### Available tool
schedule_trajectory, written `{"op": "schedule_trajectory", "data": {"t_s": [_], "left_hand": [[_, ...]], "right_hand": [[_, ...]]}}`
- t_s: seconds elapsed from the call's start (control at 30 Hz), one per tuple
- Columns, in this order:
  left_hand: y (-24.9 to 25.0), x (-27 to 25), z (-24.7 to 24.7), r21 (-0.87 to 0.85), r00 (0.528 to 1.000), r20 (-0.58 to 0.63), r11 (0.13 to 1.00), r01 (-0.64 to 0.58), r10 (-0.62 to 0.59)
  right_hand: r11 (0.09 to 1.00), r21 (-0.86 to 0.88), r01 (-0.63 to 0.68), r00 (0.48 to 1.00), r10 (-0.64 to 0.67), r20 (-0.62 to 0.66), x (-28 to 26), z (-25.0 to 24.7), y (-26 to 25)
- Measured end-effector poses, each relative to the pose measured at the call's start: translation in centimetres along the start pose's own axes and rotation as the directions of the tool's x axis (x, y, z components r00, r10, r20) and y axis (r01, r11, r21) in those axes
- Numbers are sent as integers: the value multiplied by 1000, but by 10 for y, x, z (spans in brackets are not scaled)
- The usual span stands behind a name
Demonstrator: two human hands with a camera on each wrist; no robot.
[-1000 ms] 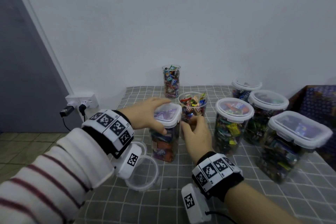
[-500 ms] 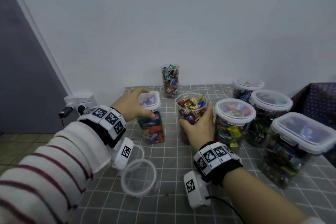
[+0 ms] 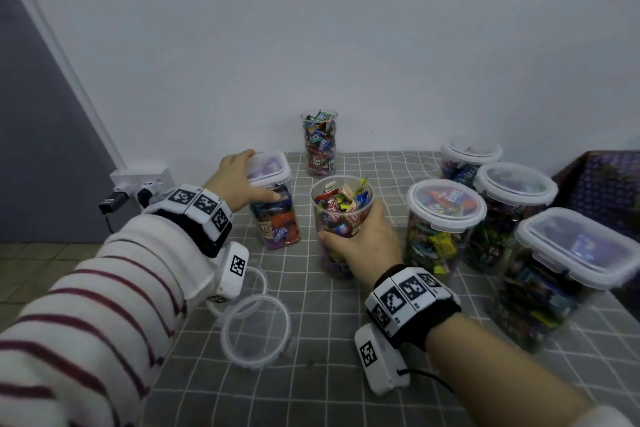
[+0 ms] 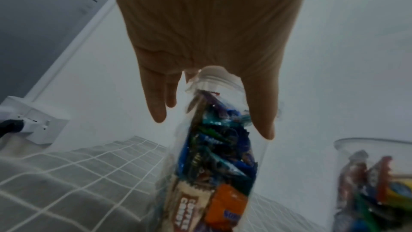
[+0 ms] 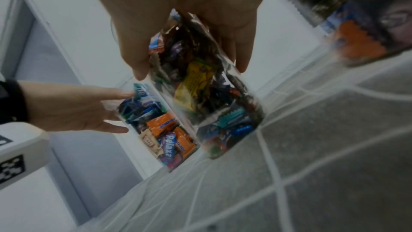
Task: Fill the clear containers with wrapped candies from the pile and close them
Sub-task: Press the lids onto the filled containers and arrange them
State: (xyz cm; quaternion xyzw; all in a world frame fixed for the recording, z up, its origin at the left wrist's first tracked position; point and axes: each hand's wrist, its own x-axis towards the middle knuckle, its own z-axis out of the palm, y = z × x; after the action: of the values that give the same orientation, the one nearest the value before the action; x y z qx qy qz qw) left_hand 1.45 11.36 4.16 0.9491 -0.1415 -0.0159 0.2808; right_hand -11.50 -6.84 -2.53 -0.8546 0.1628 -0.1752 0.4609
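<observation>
My left hand (image 3: 262,176) holds a square clear container (image 3: 277,218) full of candies, its white lid on, at the table's far left. Fingers lie over the lid and the thumb presses the front wall; the left wrist view shows the hand (image 4: 211,126) straddling its top (image 4: 214,147). My right hand (image 3: 349,229) grips a round open container (image 3: 341,204), heaped with wrapped candies, round its middle. In the right wrist view that container (image 5: 207,94) stands on the cloth beside the lidded one (image 5: 165,130). A loose round lid (image 3: 256,329) lies near the front left.
A tall open container (image 3: 319,144) of candies stands at the back by the wall. Several lidded full containers (image 3: 446,215) crowd the right side, with a dark purple box (image 3: 609,180) beyond them. A wall socket (image 3: 142,180) sits left of the grey checked cloth (image 3: 311,374).
My left hand carried the lidded square container back and to the left. My right hand left it and took hold of the open round container.
</observation>
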Motion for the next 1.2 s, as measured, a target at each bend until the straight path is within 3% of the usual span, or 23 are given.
{"op": "schedule_trajectory", "data": {"t_s": [0.17,0.27,0.37,0.47,0.53,0.67,0.77,0.87,0.93,1.03,1.1,1.2], "left_hand": [[-19,-25,-1,-93,999,-46,996,16,-20],[-33,-49,-1,-5,996,10,996,86,-86],[-30,-86,6,205,968,252,976,-70,16],[-23,-117,25,364,852,520,890,-276,51],[-22,-126,39,432,812,583,837,-336,26],[-22,-132,53,565,848,530,747,-350,-3],[-19,-130,55,562,872,489,763,-320,6],[-14,-126,41,369,914,406,916,-160,-4],[-8,-126,22,76,946,323,996,-44,17],[9,-126,-7,-264,985,162,965,-8,53],[23,-124,-20,-289,991,97,956,-57,89],[48,-116,-25,-194,983,115,974,-119,144]], "right_hand": [[998,-43,49,992,-43,119,-17,1,-7],[995,-55,84,986,-75,146,-26,2,-10],[993,-62,99,984,-88,156,-30,0,-12],[993,-64,104,983,-93,160,-30,-1,-12],[993,-66,101,983,-89,163,-31,-2,-13],[990,-89,108,977,-90,193,-34,-5,-13],[987,-111,115,973,-90,214,-36,-9,-12],[985,-127,116,972,-86,221,-40,-12,-11],[983,-137,120,972,-88,219,-41,-14,-11],[983,-138,118,971,-85,223,-42,-14,-11],[984,-135,116,971,-84,223,-42,-14,-11],[984,-135,117,971,-85,223,-43,-13,-11]]}}
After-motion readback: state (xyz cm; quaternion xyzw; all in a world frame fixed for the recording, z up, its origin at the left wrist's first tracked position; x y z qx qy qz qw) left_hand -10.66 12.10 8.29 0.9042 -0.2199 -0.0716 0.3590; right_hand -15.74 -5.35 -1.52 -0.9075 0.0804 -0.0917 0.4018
